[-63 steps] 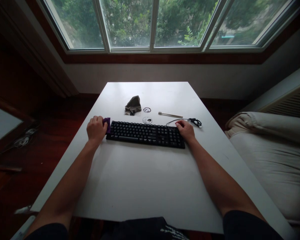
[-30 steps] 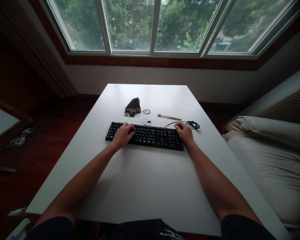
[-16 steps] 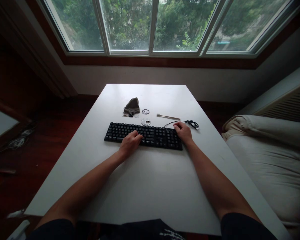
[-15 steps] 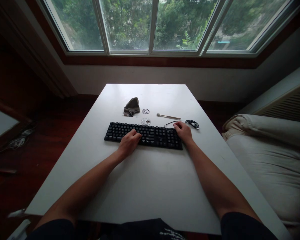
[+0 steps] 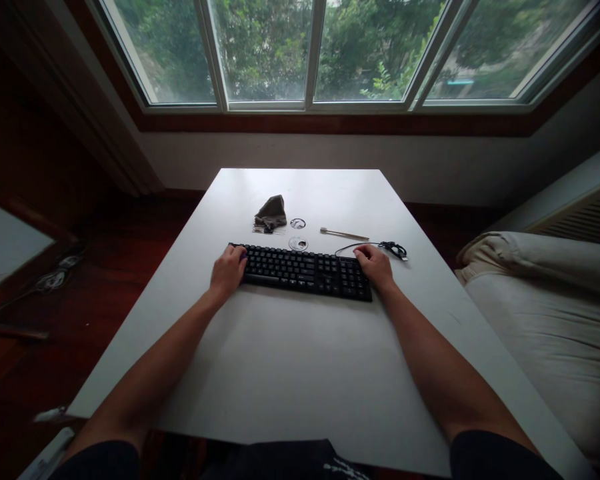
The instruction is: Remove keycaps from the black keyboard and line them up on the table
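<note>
A black keyboard [image 5: 300, 270] lies across the white table, tilted slightly down to the right. Over its left end rests my left hand [image 5: 227, 270], fingers curled closed around a small purple thing [image 5: 243, 255] that is mostly hidden; its kind cannot be made out. My right hand [image 5: 377, 265] is closed on the keyboard's upper right corner, thumb and fingers at the edge. Behind that corner, the keyboard's cable [image 5: 394, 249] lies bundled. A brush like a toothbrush [image 5: 345, 234] with a pale handle sits beyond the keyboard.
A crumpled grey-brown cloth [image 5: 272, 212] lies with several thin sticks [image 5: 263, 230] at its front. Two small round clear pieces [image 5: 298, 244] are beside it. The white table [image 5: 290, 360] stands before a window, with a beige padded seat [image 5: 540, 320] at the right.
My left hand has moved left from the middle of the keyboard to its left end. The right hand stays at the right corner. The view has shifted slightly.
</note>
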{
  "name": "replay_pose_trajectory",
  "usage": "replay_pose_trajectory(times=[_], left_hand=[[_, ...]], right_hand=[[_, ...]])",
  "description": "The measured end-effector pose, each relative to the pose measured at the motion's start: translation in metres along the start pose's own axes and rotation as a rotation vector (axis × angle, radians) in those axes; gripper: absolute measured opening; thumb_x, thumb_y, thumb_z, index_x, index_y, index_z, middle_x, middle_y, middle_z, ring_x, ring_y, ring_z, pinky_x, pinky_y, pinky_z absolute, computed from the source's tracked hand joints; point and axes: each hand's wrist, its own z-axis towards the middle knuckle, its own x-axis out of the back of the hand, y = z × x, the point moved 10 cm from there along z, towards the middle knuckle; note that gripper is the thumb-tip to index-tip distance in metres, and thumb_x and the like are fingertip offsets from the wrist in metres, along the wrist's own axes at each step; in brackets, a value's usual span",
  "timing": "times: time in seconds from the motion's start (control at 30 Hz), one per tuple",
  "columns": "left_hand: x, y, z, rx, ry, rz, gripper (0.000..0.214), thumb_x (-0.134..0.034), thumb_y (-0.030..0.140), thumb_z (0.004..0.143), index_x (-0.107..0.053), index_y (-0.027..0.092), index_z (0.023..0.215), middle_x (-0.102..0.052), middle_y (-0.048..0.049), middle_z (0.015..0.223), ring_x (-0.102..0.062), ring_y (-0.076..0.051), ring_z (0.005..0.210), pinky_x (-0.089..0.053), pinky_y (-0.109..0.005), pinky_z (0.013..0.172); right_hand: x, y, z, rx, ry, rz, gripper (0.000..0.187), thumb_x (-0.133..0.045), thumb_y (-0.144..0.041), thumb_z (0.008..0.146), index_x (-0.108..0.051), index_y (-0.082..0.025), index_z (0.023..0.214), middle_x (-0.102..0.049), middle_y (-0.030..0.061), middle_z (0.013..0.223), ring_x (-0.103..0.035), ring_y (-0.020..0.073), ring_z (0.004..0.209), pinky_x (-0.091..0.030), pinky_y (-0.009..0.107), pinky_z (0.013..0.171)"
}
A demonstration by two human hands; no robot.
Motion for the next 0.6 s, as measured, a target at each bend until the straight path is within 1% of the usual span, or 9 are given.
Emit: replay_pose_trajectory(times=[0.07, 0.2, 0.27, 0.3, 0.33, 0.4, 0.5, 0.6], left_hand=[[-0.012, 0.032, -0.005, -0.099, -0.038, -0.026, 0.021, -0.054, 0.024, 0.098, -0.063, 0.023, 0.118, -0.061, -0.0092, 0.112, -0.064, -0.023, 0.097, -0.051, -0.035, 0.087], [-0.036, 0.095, -0.017, -0.316, -0.140, -0.095, 0.014, -0.056, 0.022, 0.099, -0.064, 0.023, 0.110, -0.061, -0.0061, 0.106, -0.063, -0.019, 0.094, -0.052, -0.030, 0.085], [-0.043, 0.118, -0.023, -0.427, -0.193, -0.147, 0.012, -0.057, 0.023, 0.099, -0.065, 0.023, 0.107, -0.061, -0.0048, 0.105, -0.063, -0.018, 0.092, -0.052, -0.028, 0.082], [-0.045, 0.125, -0.025, -0.465, -0.206, -0.168, 0.012, -0.057, 0.024, 0.099, -0.065, 0.023, 0.107, -0.061, -0.0045, 0.104, -0.063, -0.017, 0.091, -0.052, -0.028, 0.082], [-0.046, 0.128, -0.026, -0.485, -0.208, -0.183, 0.012, -0.057, 0.024, 0.099, -0.065, 0.023, 0.107, -0.061, -0.0045, 0.104, -0.063, -0.017, 0.091, -0.052, -0.028, 0.082], [-0.044, 0.126, -0.026, -0.472, -0.184, -0.199, 0.012, -0.057, 0.023, 0.099, -0.066, 0.023, 0.108, -0.061, -0.0046, 0.104, -0.063, -0.017, 0.092, -0.052, -0.028, 0.083], [-0.040, 0.111, -0.024, -0.416, -0.136, -0.190, 0.014, -0.056, 0.022, 0.100, -0.065, 0.022, 0.111, -0.060, -0.0049, 0.105, -0.063, -0.017, 0.092, -0.052, -0.028, 0.083], [-0.037, 0.098, -0.024, -0.398, -0.118, -0.160, 0.015, -0.054, 0.022, 0.100, -0.066, 0.022, 0.110, -0.060, -0.0052, 0.104, -0.063, -0.018, 0.092, -0.052, -0.029, 0.083]], right_hand=[[0.000, 0.001, 0.000, 0.003, 0.002, -0.004, 0.025, -0.056, -0.041, 0.088, -0.072, -0.022, 0.091, -0.075, 0.0071, 0.092, -0.064, 0.0245, 0.082, -0.048, 0.038, 0.080], [-0.001, 0.000, 0.000, 0.015, 0.000, -0.008, 0.025, -0.056, -0.040, 0.088, -0.072, -0.022, 0.091, -0.075, 0.0065, 0.092, -0.064, 0.0238, 0.082, -0.048, 0.037, 0.080], [-0.001, 0.000, 0.000, 0.019, -0.002, -0.012, 0.025, -0.056, -0.041, 0.087, -0.072, -0.022, 0.091, -0.075, 0.0066, 0.091, -0.064, 0.0239, 0.082, -0.048, 0.037, 0.080], [-0.002, 0.000, 0.001, 0.019, -0.002, -0.013, 0.025, -0.056, -0.041, 0.088, -0.072, -0.022, 0.091, -0.075, 0.0066, 0.091, -0.064, 0.0239, 0.082, -0.048, 0.037, 0.080], [-0.002, 0.001, 0.001, 0.018, -0.003, -0.012, 0.025, -0.056, -0.041, 0.088, -0.072, -0.022, 0.091, -0.075, 0.0065, 0.091, -0.064, 0.0239, 0.082, -0.048, 0.037, 0.080], [-0.002, 0.002, 0.002, 0.018, -0.003, -0.009, 0.025, -0.056, -0.040, 0.088, -0.072, -0.022, 0.091, -0.075, 0.0063, 0.091, -0.065, 0.0239, 0.083, -0.048, 0.037, 0.080], [-0.003, 0.003, 0.002, 0.021, -0.005, -0.002, 0.024, -0.056, -0.040, 0.087, -0.072, -0.022, 0.091, -0.075, 0.0065, 0.091, -0.065, 0.0240, 0.083, -0.048, 0.037, 0.080], [-0.003, 0.003, 0.001, 0.015, 0.004, -0.001, 0.024, -0.056, -0.040, 0.087, -0.072, -0.022, 0.091, -0.075, 0.0067, 0.092, -0.065, 0.0242, 0.083, -0.048, 0.037, 0.080]])
